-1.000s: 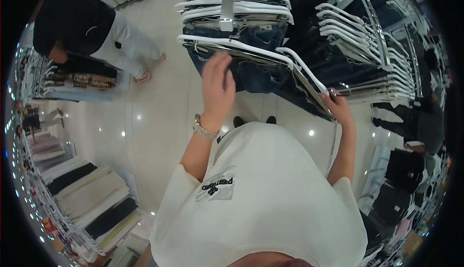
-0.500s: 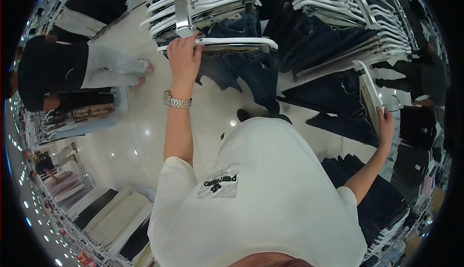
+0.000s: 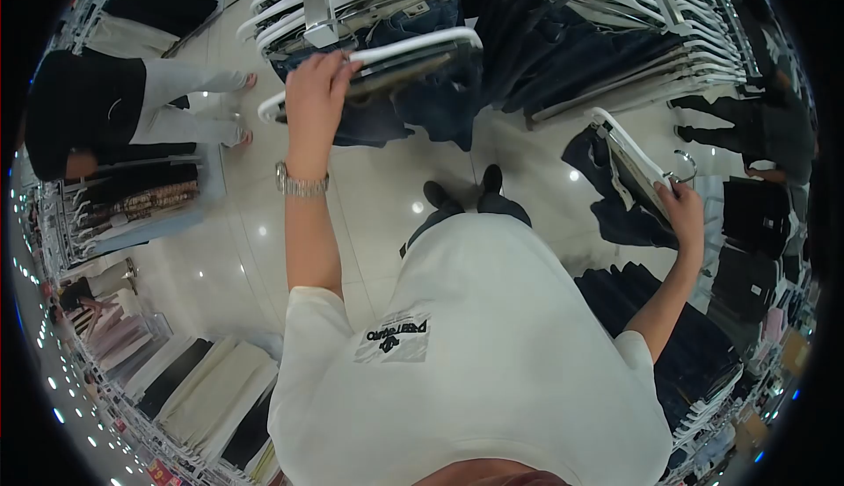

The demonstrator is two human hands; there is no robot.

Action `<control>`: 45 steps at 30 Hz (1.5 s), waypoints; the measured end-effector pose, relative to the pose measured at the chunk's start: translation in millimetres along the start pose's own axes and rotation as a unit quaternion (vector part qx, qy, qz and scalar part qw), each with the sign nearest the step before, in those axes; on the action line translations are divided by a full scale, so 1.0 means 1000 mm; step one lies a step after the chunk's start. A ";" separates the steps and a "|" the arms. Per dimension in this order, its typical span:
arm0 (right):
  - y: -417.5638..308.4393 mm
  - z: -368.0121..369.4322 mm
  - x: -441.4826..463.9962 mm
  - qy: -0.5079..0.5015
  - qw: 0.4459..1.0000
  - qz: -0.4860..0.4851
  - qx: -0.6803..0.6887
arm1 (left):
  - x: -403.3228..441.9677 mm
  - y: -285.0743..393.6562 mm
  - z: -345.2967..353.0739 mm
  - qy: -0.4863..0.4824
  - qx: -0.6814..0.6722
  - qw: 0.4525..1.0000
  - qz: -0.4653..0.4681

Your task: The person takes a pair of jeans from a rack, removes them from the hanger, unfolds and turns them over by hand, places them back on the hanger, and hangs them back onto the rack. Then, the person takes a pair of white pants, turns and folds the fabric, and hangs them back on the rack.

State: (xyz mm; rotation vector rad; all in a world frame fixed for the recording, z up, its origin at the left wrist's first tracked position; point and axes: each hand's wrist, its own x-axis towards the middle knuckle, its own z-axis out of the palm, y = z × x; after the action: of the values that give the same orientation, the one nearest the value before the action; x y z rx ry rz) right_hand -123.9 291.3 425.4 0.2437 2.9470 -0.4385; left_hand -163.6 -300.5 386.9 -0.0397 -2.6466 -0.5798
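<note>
My left hand (image 3: 314, 104) is closed on a white hanger (image 3: 413, 44) that carries dark blue jeans (image 3: 431, 104). This hanger is tilted, its right end higher, at the front of a rack of jeans on white hangers. Out to the right, my right hand (image 3: 684, 209) grips another white hanger (image 3: 626, 141), whose metal hook stands out beside the fingers. Dark jeans (image 3: 629, 222) hang from that hanger, apart from the rack. My fingertips on the left are partly hidden behind the hanger's top edge.
A metal rack arm (image 3: 318, 3) holds several hangers at the top. Right of it is a second row of jeans (image 3: 598, 60). A person in black (image 3: 88, 112) stands at the left, another person (image 3: 747, 126) at the right. Dark garments (image 3: 659, 328) hang at lower right.
My left hand went from open in the air to gripping the front hanger, now tilted. My right hand has carried its hanger with jeans away from the rack to the right, then turned it slightly.
</note>
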 end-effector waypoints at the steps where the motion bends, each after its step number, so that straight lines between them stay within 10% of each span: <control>1: -0.007 -0.001 -0.002 -0.006 1.000 0.003 0.008 | 0.008 -0.008 0.002 0.007 0.034 0.999 0.003; 11: -0.031 0.004 -0.007 -0.035 0.986 -0.084 0.137 | 0.050 -0.048 0.033 0.082 0.095 0.992 -0.005; 16: -0.059 -0.003 -0.010 -0.021 0.960 -0.190 0.203 | -0.026 0.045 0.046 0.269 0.069 0.960 -0.024; 27: -0.043 -0.068 -0.017 0.122 0.894 -0.420 0.100 | -0.127 0.176 0.159 -0.223 -0.392 0.885 -0.113; 32: -0.006 -0.061 0.016 0.219 0.878 -0.411 0.113 | -0.177 0.211 0.156 -0.188 -0.383 0.850 -0.310; 45: 0.017 -0.026 0.029 0.192 0.907 -0.343 0.149 | -0.223 0.229 0.131 -0.194 -0.391 0.845 -0.310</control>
State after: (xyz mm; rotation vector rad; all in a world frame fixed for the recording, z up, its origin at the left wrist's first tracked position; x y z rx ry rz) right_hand -152.5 319.2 440.0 -0.7983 3.2556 -1.0332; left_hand 13.0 -24.5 276.5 0.5267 -2.5422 -2.0229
